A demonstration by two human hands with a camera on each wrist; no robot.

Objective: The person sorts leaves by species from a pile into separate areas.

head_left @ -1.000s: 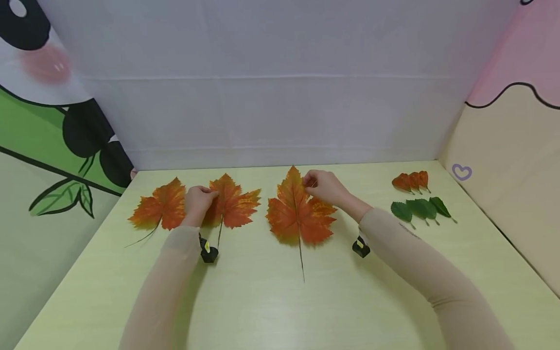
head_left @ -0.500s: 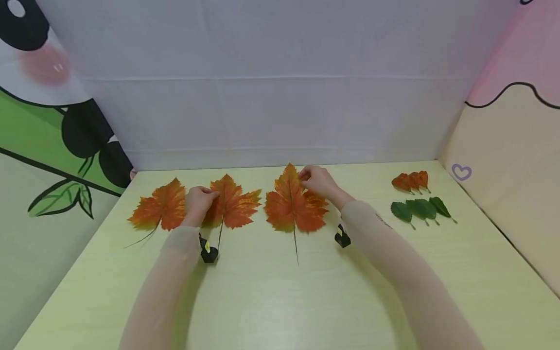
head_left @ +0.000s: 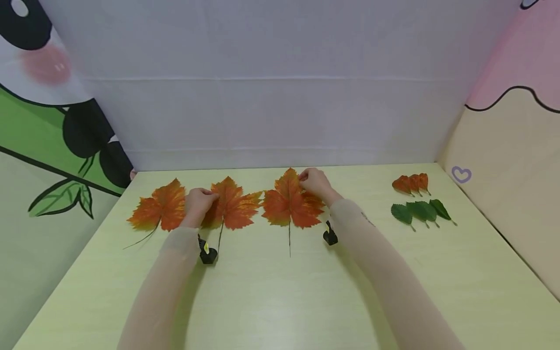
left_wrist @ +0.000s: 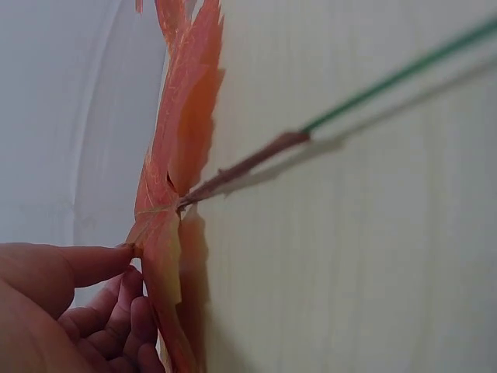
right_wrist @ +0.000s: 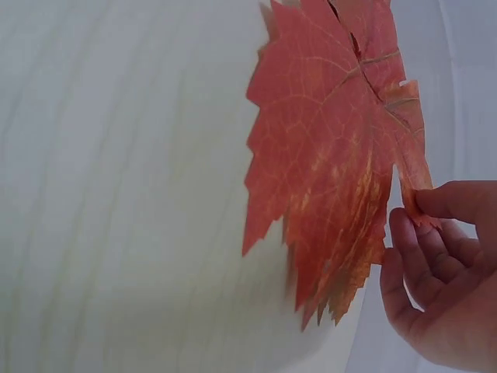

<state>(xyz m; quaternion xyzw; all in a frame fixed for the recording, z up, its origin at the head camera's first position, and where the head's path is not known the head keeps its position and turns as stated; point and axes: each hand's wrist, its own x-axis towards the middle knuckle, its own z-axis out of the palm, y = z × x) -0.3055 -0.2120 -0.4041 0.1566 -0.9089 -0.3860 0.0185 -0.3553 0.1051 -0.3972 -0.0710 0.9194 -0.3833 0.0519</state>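
Observation:
Three large orange maple leaves lie in a row near the table's back edge in the head view. Over the left lobe of the middle maple leaf (head_left: 236, 206) is my left hand (head_left: 198, 204); in the left wrist view its thumb and a finger pinch the leaf. My right hand (head_left: 318, 183) pinches the upper right edge of the right maple leaf (head_left: 286, 201) between thumb and fingers, as the right wrist view also shows. The left maple leaf (head_left: 164, 206) lies untouched, partly behind my left hand. The right leaf's left tip sits close beside the middle leaf.
On the pale table (head_left: 271, 306), small orange-red leaves (head_left: 413, 183) lie in a row at the back right. Just in front of them is a row of several small green leaves (head_left: 422, 210). A grey cloth wall (head_left: 280, 112) rises behind the table.
My right hand has moved left with the right maple leaf, bringing it closer to the middle one. The left hand has stayed almost in place.

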